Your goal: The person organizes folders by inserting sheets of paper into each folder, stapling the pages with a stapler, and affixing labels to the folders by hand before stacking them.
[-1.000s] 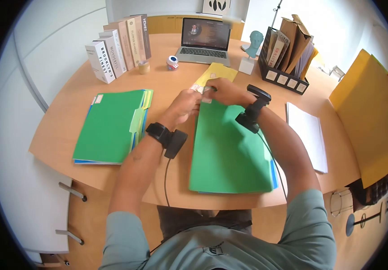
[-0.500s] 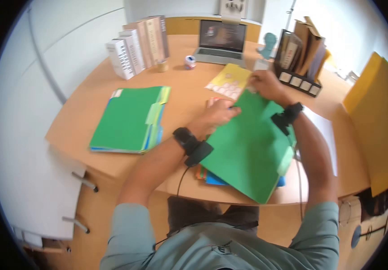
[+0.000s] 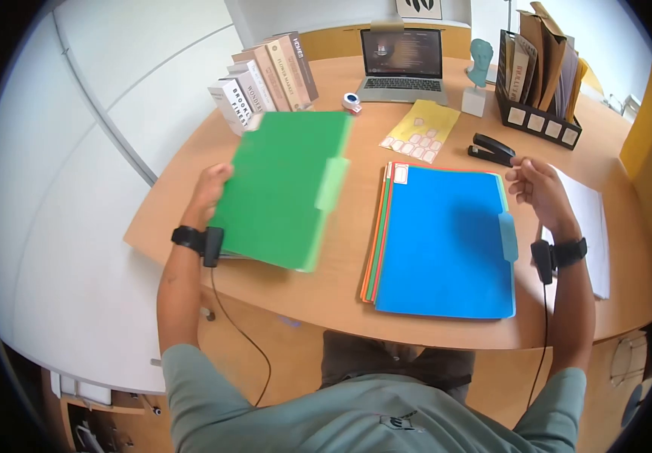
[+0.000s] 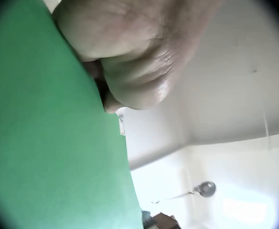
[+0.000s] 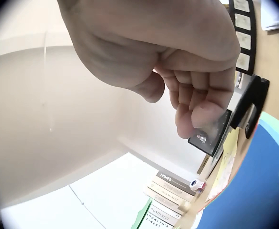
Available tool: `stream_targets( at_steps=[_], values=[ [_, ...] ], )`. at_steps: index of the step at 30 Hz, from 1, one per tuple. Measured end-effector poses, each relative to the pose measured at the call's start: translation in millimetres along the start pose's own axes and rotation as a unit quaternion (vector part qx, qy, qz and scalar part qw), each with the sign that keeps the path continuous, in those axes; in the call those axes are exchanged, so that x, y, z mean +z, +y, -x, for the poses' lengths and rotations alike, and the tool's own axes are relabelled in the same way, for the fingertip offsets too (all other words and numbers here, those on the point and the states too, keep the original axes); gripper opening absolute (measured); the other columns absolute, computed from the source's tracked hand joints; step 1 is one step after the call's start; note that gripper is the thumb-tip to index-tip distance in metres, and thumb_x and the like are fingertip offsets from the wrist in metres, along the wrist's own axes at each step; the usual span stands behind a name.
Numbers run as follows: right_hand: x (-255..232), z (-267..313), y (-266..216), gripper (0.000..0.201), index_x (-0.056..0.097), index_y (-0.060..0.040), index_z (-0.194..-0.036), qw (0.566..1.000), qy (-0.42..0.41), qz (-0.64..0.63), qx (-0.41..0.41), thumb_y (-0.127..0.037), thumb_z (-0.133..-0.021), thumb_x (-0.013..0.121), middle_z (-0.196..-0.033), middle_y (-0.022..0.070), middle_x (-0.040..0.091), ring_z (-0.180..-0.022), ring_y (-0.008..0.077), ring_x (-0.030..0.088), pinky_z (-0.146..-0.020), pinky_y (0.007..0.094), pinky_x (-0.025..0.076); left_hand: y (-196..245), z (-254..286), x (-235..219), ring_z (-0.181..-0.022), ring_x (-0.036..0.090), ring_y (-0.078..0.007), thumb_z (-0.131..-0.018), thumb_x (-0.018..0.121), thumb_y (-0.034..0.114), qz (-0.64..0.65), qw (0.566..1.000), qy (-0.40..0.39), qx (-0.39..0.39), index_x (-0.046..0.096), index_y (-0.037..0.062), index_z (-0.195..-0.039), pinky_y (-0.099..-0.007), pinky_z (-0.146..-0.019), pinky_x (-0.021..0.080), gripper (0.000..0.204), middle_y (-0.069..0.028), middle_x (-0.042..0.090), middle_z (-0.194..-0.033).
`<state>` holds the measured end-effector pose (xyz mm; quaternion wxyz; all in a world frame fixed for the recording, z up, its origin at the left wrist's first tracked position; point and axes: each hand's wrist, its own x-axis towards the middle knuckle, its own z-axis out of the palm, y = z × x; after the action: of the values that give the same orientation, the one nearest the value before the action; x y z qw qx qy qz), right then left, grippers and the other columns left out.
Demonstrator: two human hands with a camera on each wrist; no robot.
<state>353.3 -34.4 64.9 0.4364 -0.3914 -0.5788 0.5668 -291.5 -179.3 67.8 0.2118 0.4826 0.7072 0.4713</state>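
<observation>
My left hand [image 3: 211,189] grips the left edge of a green folder [image 3: 284,181], raised over the left of the table. In the left wrist view the hand [image 4: 130,43] is against the folder [image 4: 49,133]; its fingertips are mostly hidden. Loosely curled and holding nothing, my right hand [image 3: 539,187] hovers between a black stapler [image 3: 492,149] and white paper [image 3: 587,234]. A blue folder [image 3: 443,241] tops a stack of coloured folders. Behind this stack lies a yellow sheet [image 3: 433,119] with white labels.
Upright books [image 3: 281,72] stand at the back left, beside a tape roll [image 3: 351,100]. Farther back are a laptop [image 3: 401,84], a bust [image 3: 480,60] on a white block and a black file holder [image 3: 541,124]. A yellow panel [image 3: 647,143] rises at the right.
The green folder has moved left off the right stack, uncovering the blue one, and is now in my left hand only. My right hand has let go and moved right. The stapler is now visible.
</observation>
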Motion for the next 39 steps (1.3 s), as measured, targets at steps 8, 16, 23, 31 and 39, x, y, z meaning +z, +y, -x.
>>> stream_targets(
  at_steps=[8, 16, 23, 31, 39],
  values=[
    [-3.2, 10.7, 13.5, 0.031, 0.06, -0.0015, -0.117, 0.999, -0.021, 0.025, 0.035, -0.026, -0.107, 0.045, -0.09, 0.0031, 0.067, -0.074, 0.01, 0.063, -0.066, 0.0237, 0.051, -62.7, -3.1, -60.5, -0.075, 0.06, -0.0115, -0.098, 0.055, 0.016, -0.046, 0.992, 0.08, -0.09, 0.068, -0.0028, -0.096, -0.0289, -0.068, 0.049, 0.023, -0.0036, 0.065, -0.084],
    [-8.1, 9.3, 20.0, 0.028, 0.062, -0.0039, -0.115, 0.998, -0.013, 0.016, 0.054, -0.027, -0.105, 0.05, -0.091, 0.0042, 0.066, -0.077, 0.0121, 0.063, -0.07, 0.0266, 0.053, -105.1, -49.6, -50.1, -0.066, 0.056, -0.0121, -0.096, 0.056, 0.018, -0.359, 0.912, 0.143, 0.137, 0.068, -0.0029, -0.092, -0.0303, -0.064, 0.048, 0.024, -0.0026, 0.063, -0.075],
    [-3.6, 17.7, 7.8, 0.039, 0.056, 0.0024, -0.125, 0.995, -0.021, -0.034, 0.091, -0.031, -0.106, 0.048, -0.107, 0.0113, 0.059, -0.097, 0.0204, 0.06, -0.085, 0.0427, 0.057, 84.5, -4.8, 158.5, -0.071, 0.053, -0.0075, -0.097, 0.063, 0.03, 0.025, 0.982, -0.118, 0.146, 0.068, 0.0014, -0.113, -0.0243, -0.064, 0.047, 0.033, 0.0009, 0.059, -0.082],
    [0.6, 27.5, 1.3, 0.052, 0.047, 0.0054, -0.135, 0.993, -0.053, -0.012, 0.107, -0.034, -0.102, 0.055, -0.121, 0.02, 0.052, -0.112, 0.0304, 0.053, -0.088, 0.0534, 0.055, 126.6, 30.0, 284.1, -0.073, 0.055, -0.0118, -0.092, 0.067, 0.024, -0.139, 0.866, -0.425, 0.225, 0.068, 0.0015, -0.094, -0.0286, -0.067, 0.047, 0.023, -0.0024, 0.062, -0.08],
    [15.2, 23.7, 5.5, 0.048, 0.047, 0.0063, -0.134, 0.992, 0.031, -0.042, 0.118, -0.028, -0.102, 0.057, -0.12, 0.0173, 0.053, -0.11, 0.0259, 0.054, -0.084, 0.0468, 0.056, 122.3, 32.9, 281.6, -0.076, 0.055, -0.0108, -0.089, 0.07, 0.022, -0.126, 0.887, -0.397, 0.199, 0.065, 0.0015, -0.089, -0.0282, -0.069, 0.046, 0.021, -0.0022, 0.062, -0.082]
  ],
)
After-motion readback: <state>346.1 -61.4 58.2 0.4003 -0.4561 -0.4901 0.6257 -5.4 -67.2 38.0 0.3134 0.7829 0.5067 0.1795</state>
